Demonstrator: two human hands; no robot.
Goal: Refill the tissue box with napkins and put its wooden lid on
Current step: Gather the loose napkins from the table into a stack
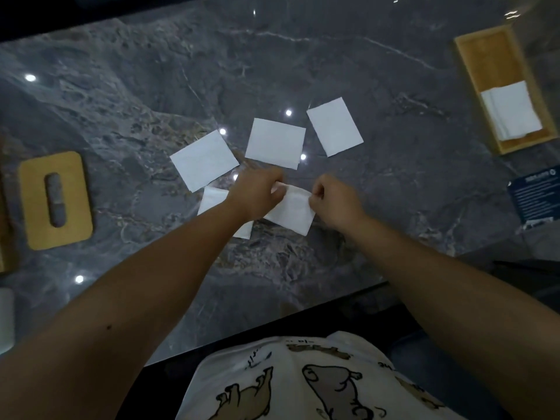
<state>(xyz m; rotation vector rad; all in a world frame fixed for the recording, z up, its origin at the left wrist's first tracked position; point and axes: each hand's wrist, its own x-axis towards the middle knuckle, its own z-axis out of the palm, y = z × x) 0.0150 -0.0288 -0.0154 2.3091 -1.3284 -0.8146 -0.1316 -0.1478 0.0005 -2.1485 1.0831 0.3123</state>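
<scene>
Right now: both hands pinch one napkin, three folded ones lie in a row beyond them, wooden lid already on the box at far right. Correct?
Not quite. Head view: the wooden lid lies flat on the table at far left, off the box, which stands open. Otherwise correct: left hand and right hand pinch one napkin, three folded ones beyond.

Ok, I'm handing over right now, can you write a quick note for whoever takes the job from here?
Left hand and right hand: both pinch the top edge of one napkin, raised over the table.
Wooden box: far right, open, a small stack of napkins at its near end.
Wooden lid: far left, flat on the table, off the box.
Loose napkins: three in a row beyond the hands, one partly hidden under the left forearm.
Done: a few napkins are in the box.
Left: load the held and loose napkins, then fit the lid.
</scene>
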